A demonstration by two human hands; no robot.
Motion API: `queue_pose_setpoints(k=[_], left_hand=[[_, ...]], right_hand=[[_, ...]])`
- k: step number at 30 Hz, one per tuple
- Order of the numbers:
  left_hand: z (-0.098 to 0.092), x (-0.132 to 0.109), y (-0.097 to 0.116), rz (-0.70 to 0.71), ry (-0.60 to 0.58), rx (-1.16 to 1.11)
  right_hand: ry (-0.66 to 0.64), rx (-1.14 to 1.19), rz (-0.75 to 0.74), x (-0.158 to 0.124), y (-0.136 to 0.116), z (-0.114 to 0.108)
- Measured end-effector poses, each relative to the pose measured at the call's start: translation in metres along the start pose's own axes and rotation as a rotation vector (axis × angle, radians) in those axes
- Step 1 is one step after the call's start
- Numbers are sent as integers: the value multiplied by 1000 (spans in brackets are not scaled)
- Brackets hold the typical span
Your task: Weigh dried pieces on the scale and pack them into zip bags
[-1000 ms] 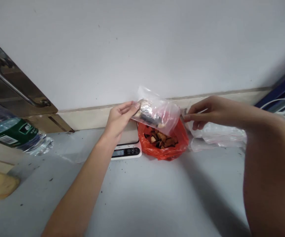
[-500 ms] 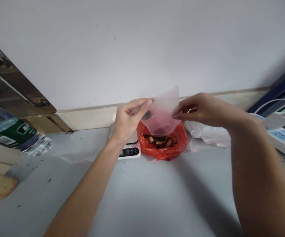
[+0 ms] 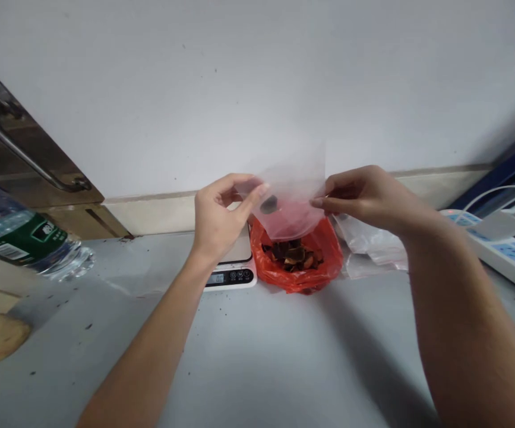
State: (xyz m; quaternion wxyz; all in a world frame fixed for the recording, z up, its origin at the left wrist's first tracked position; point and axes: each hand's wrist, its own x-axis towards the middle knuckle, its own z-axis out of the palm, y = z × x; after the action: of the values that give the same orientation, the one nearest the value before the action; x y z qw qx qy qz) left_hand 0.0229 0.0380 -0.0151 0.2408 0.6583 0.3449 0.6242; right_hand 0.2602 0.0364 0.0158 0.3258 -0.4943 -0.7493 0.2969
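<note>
Between my two hands hangs a thin translucent plastic bag [image 3: 299, 190], held in the air. My left hand [image 3: 224, 214] pinches its left edge between thumb and fingers; my right hand [image 3: 359, 196] pinches the right edge. A dark patch shows through the film near my left thumb; I cannot tell what it is. Below the bag sits an open red plastic bag [image 3: 270, 273] with brown dried pieces [image 3: 299, 258] inside. Beside it, partly behind my left wrist, is a white digital scale [image 3: 248, 276] whose display seems to read 0.0.
More clear plastic bags [image 3: 373, 244] lie right of the red bag. A white device with blue keys [image 3: 506, 249] and a cable stands far right. On the left are a water bottle [image 3: 29, 238] and a steel panel with a handle [image 3: 29, 148]. Dark crumbs dot the grey tabletop [image 3: 239, 356].
My left hand has moved left, away from my right hand, and the plastic bag is stretched wider between them. More of the scale's display shows.
</note>
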Motion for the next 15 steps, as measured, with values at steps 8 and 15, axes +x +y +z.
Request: queue_pose_setpoints(k=[8, 15], left_hand=[[-1, 0, -5, -89, -117, 28], [-14, 4, 15, 62, -117, 159]], right_hand=[[35, -4, 11, -1, 2, -1], [165, -47, -149, -1, -18, 9]])
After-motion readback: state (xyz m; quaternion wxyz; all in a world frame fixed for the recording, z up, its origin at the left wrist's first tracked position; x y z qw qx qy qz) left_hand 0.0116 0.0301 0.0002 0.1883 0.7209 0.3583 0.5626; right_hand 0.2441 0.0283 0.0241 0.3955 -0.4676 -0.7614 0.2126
